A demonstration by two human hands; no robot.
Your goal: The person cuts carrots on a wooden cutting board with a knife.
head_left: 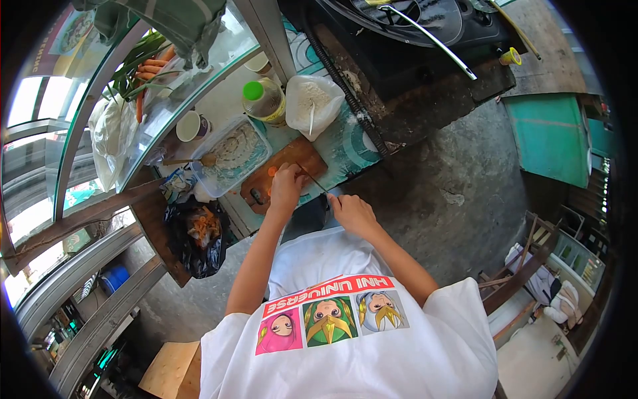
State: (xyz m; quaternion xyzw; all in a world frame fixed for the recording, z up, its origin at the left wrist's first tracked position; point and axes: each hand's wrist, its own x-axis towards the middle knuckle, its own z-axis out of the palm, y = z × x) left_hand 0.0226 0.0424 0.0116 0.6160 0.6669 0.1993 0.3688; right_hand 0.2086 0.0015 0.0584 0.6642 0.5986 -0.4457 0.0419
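Note:
A brown wooden cutting board [299, 154] lies on the patterned counter. My left hand [286, 188] rests on the board with its fingers curled over something orange; an orange carrot piece [271, 171] shows just beside the fingers. My right hand [352, 213] is closed on the handle of a thin knife [314, 180], whose blade reaches up to the left hand. A few small scraps [256, 195] lie on the near end of the board.
A clear tub of pale food [232, 154] sits left of the board, with a green-capped bottle [262, 98] and a white bag of flour [312, 101] behind. A black bag with orange peelings [199, 233] hangs at the counter edge. A dark wok [412, 20] sits far back.

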